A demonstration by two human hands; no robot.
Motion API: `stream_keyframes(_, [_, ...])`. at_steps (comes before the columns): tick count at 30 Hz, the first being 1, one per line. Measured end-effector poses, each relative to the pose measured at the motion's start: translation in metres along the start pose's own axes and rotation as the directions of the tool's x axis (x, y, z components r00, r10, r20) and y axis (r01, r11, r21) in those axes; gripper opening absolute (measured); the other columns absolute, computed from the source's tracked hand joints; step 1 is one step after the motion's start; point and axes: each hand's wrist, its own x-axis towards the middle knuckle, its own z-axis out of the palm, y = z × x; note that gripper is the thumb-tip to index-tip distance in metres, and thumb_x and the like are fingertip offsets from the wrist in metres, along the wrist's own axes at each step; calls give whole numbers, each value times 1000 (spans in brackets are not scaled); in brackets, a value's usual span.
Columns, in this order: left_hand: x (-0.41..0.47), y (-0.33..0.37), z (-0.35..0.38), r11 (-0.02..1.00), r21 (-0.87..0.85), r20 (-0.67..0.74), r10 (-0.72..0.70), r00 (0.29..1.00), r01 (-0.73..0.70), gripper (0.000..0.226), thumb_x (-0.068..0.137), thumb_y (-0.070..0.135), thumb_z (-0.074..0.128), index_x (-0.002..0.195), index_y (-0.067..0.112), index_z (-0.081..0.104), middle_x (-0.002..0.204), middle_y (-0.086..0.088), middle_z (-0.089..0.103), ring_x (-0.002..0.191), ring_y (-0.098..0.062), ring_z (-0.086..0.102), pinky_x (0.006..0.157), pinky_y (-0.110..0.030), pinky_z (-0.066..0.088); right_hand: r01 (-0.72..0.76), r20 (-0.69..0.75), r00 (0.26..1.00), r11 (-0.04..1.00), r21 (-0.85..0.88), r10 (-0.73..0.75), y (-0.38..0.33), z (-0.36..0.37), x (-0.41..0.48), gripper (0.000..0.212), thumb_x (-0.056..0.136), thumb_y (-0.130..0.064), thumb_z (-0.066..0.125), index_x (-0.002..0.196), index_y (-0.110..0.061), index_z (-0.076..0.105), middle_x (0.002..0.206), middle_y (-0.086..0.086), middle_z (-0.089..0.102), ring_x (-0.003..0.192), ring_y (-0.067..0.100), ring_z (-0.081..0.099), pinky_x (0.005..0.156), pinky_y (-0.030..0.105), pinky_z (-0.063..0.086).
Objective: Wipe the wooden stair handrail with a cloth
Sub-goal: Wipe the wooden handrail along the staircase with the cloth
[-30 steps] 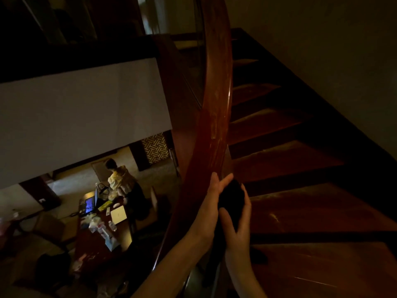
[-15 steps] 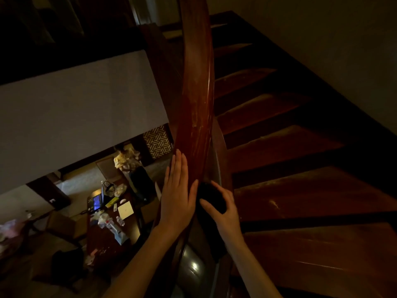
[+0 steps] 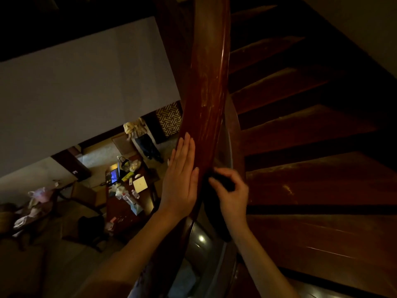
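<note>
- Dim stairwell, with wooden steps (image 3: 311, 179) fanning out on the right.
- Handrail (image 3: 206, 93) runs lengthwise from bottom centre to the top edge, bowing slightly.
- Left hand (image 3: 181, 179) lies flat, fingers straight, on its left flank.
- Right hand (image 3: 232, 194) grips a dark cloth (image 3: 224, 182) against its right flank.

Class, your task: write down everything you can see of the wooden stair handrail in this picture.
The handrail is a broad, rounded band of reddish-brown polished wood, glossy along its right edge, with pale streaks and scuffs on its top. It runs from the bottom of the view upward, curving gently with the stairs. The left hand lies flat against its left side, fingers straight. The right hand holds a dark cloth at its right side.
</note>
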Motion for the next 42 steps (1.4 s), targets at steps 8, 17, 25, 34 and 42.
stream_keyframes(8, [1,-1,4,1000,14,-5,20,1000,-20,61,102,23,28,154,21,-4,163,7,-6,151,-18,2,123,-35,4,31,-43,999,999,-23,-32,5,2,-5,34,81,8,69,96,-23,67,101,3,68,100,10,65,90,22,49])
stream_keyframes(17, [0,-4,7,1000,22,-6,-4,1000,4,60,102,26,26,155,20,-2,164,3,-4,151,-17,0,123,-43,8,39,-161,987,997,64,-28,-21,15,44,25,86,4,67,100,-16,68,99,-7,69,98,2,65,89,19,50])
stream_keyframes(25, [0,-4,8,1000,-6,-19,-9,1000,9,62,102,25,29,155,22,-2,164,7,-5,151,-17,0,114,-63,25,-97,-170,977,978,184,129,6,22,-14,27,88,4,63,100,-19,66,101,-7,70,102,9,65,95,34,52])
stream_keyframes(34, [2,2,5,1000,21,-19,-22,1000,22,65,100,24,31,155,23,-3,164,6,-4,151,-17,1,115,-62,23,203,-256,953,970,135,-164,-55,42,125,22,96,2,52,117,-4,55,118,8,57,115,17,55,105,33,44])
stream_keyframes(42, [0,-1,7,1000,16,-24,-6,1000,6,64,100,26,29,156,23,-2,164,5,-4,151,-18,2,118,-56,19,32,-288,957,979,203,28,-11,43,34,30,92,3,57,115,-14,64,117,-5,65,114,8,60,104,41,47])
